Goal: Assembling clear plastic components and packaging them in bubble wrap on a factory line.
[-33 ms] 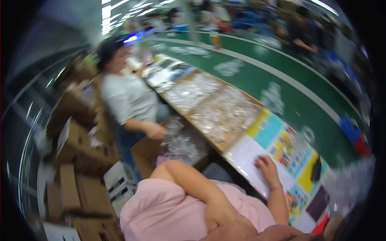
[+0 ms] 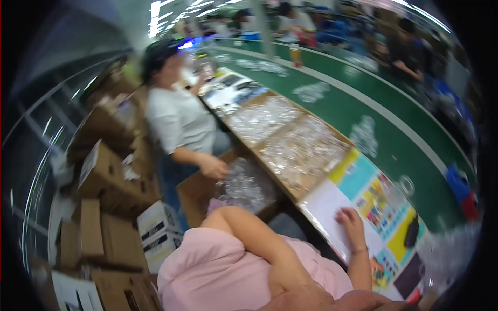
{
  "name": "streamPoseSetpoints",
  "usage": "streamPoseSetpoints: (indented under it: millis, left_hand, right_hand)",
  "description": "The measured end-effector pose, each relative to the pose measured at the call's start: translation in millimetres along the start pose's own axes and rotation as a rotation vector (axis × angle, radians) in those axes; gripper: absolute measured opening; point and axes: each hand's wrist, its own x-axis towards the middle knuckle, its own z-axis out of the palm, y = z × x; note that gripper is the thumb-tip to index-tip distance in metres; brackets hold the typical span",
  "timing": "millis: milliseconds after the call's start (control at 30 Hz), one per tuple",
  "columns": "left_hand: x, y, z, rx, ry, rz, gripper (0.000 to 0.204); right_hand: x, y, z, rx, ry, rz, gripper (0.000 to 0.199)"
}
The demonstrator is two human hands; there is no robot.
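Note:
My right hand (image 2: pixel 351 220) is above the white sheet (image 2: pixel 327 207) on the table's near side. Its fingers are loosely bent with gaps between them, and I see nothing held. My left arm folds across the pink shirt (image 2: pixel 207 264). At the lower edge, my left hand (image 2: pixel 296 285) is drawn in close to me; its fingers are hidden. Beyond the sheet lie colourful printed sheets (image 2: pixel 377 199) and a small black object (image 2: pixel 411 233). Left of the sheet, a shallow cardboard tray (image 2: pixel 296 193) holds many clear plastic pieces.
A co-worker (image 2: pixel 181 116) in a white top stands at the left, one hand over an open carton (image 2: pixel 193 199) of clear plastic pieces. Cardboard boxes (image 2: pixel 116 236) are stacked on the left. A green conveyor belt (image 2: pixel 332 111) carries clear pieces. Clear plastic (image 2: pixel 448 249) bulges at the right.
The whole view has shifted slightly, so the table and the co-worker appear further right. My right hand is a little lower in the picture, still over the white sheet.

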Motion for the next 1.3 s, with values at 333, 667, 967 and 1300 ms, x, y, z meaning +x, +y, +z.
streamPoseSetpoints:
  millis: [333, 667, 967, 1300]
  left_hand:
    - [-72, 28, -27, 0.039, 0.207, -0.052, 0.076]
    - [-257, 34, -131, 0.206, 1.248, -0.445, 0.081]
    - [-383, 143, -226, 0.578, 1.825, -0.369, 0.082]
    - [-374, 173, -220, 0.548, 1.917, -0.332, 0.073]
  right_hand:
    - [-1, -30, 45, -0.852, -0.042, -0.386, 0.036]
    - [9, -16, 24, -0.69, 0.014, -0.26, 0.02]
    - [11, 15, 11, -0.278, 0.121, 0.026, 0.022]
    - [6, 16, 12, -0.472, 0.043, -0.143, 0.023]
